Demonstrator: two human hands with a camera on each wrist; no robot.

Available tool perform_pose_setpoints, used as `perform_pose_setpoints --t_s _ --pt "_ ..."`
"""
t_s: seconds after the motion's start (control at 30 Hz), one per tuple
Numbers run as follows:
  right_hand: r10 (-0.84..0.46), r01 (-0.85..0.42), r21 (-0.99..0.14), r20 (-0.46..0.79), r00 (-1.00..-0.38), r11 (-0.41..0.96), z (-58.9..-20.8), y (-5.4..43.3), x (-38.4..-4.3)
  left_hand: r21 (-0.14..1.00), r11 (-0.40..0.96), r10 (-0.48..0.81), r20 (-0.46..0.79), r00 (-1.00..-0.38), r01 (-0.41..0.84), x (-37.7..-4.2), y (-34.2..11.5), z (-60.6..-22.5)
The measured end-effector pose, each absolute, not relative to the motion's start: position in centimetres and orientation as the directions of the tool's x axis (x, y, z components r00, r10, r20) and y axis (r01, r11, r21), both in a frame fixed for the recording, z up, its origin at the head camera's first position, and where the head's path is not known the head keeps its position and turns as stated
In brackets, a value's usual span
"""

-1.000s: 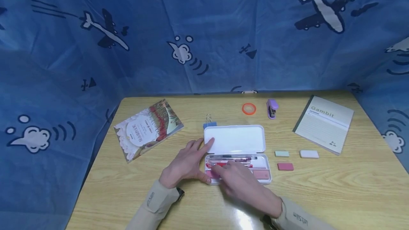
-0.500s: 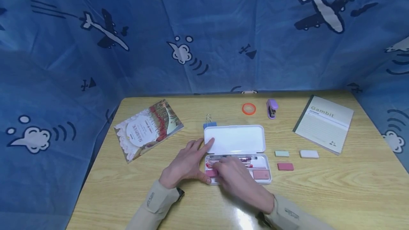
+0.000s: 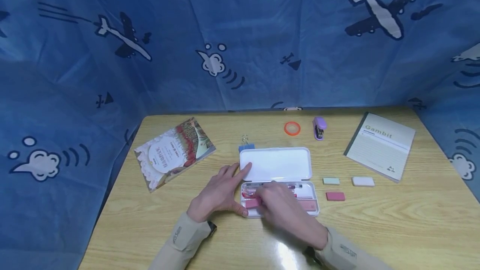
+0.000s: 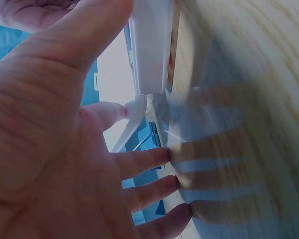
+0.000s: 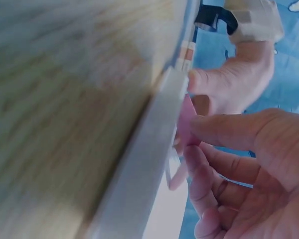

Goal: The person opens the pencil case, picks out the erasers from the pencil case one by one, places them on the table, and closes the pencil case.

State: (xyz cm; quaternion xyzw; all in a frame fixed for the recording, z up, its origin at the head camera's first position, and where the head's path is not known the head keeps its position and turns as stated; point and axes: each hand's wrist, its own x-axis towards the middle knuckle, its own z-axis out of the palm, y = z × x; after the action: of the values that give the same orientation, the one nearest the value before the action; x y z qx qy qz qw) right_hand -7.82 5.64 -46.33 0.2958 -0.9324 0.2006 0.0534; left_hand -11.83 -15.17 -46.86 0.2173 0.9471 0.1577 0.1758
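The pink eraser (image 3: 252,203) and right hand (image 3: 283,209) have shifted slightly right since the previous frame

Head view: the pink eraser lies in the left part of the near compartment of the open white pencil case (image 3: 309,188), the right hand's fingers over its right end; the left hand (image 3: 221,190) is spread, a finger on the lid (image 3: 279,163), the thumb at the case's near left corner. Pens (image 3: 248,195) lie in the far compartment, another pink eraser (image 3: 308,206) at the near one's right end; right of the case, a green eraser (image 3: 331,181), a white eraser (image 3: 363,181) and a rose eraser (image 3: 335,196) rest on the table (image 3: 386,228). Left wrist view: the left hand's fingers are spread, three fingertips (image 4: 162,155) touching the table beside the case. Right wrist view: the right hand pinches the pink eraser between thumb and curled fingers, the eraser showing above the case wall.
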Motion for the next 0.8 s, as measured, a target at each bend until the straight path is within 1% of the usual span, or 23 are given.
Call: perform_pose_setpoints --t_s 0.1,0.37,0.57,0.8 --pt "-0.499 -0.538 -0.358 0.201 -0.843 0.763 -45.8 6.8 -7.8 0.373 0.855 0.468 -0.257 -0.846 0.36 -11.8 -15.2 -46.9" --pt "-0.412 -0.48 -0.38 0.251 -0.876 0.79 -45.1 11.3 -8.1 0.376 0.858 0.461 -0.267 -0.846 0.349 -11.8 -15.3 -46.8" --pt "-0.315 -0.384 -0.413 0.227 -0.922 0.826 -45.2 15.8 -8.0 0.378 0.857 0.463 -0.271 -0.844 0.349 -11.8 -15.2 -46.8" --pt "-0.225 -0.293 -0.407 0.207 -0.952 0.865 -46.0 21.1 -7.5 0.377 0.855 0.469 -0.267 -0.842 0.356 -11.8 -15.2 -46.8"
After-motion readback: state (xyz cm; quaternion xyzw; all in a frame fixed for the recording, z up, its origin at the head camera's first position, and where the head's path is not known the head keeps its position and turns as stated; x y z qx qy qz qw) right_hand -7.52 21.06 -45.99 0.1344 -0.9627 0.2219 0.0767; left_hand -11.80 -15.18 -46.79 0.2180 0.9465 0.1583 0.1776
